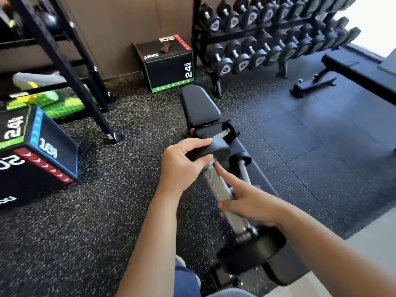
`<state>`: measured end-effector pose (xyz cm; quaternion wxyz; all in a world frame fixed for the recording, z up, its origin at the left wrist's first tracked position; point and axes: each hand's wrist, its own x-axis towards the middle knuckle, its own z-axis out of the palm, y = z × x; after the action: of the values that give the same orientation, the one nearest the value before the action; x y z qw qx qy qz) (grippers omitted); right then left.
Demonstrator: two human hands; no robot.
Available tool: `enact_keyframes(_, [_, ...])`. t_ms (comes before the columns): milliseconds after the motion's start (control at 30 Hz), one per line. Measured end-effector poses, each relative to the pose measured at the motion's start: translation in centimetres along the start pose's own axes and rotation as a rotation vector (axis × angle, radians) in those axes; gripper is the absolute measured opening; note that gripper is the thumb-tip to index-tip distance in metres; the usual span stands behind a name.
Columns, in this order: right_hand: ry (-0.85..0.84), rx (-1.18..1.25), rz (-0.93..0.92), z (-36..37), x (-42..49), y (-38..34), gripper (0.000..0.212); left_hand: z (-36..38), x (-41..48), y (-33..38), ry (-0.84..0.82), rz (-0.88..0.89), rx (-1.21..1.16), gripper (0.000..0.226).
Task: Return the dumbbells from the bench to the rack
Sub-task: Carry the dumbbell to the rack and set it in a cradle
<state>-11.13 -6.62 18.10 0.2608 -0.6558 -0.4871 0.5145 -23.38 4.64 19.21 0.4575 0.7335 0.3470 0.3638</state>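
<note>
- Gripping the bar: right hand wraps the handle of a dumbbell with a knurled silver steel handle and round black rubber heads. The index finger lies straight along the bar and the other fingers curl round it.
- left hand pinches the far head, thumb on top of the rim, fingers curled under.
- Dumbbell look: cross-hatch knurl along the whole handle, bright collar rings at the near end, thick matte black disc heads. The near head is blurred.
- Position: it lies lengthwise over the long black padded bench, far head up-left, near head close to the person. Cannot tell if it rests on the pad or is lifted.
- Two more on the bench beyond it: a small black-headed dumbbell with a chrome bar lying across near the backrest hinge, and a second small black dumbbell just right of the held far head.
- Black two-tier steel rack stands at the wall beyond the bench, both tiers lined with black dumbbells.
- Around it: a black foam plyo box marked 24 left of the rack, another plyo box at far left, and a speckled black rubber floor.
</note>
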Motion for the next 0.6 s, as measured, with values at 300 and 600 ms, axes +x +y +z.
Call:
enact_keyframes(300, [0.072,0.183,-0.014,4.6,8.4,-8.2,0.090,-11.2,5.2,-2.2,0.047,0.064,-0.023,0.036])
enact_keyframes(600, [0.005,0.094,-0.105,8.3,14.8,-14.4,0.090,-19.5,8.7,-5.1,0.109,0.048,-0.045,0.038])
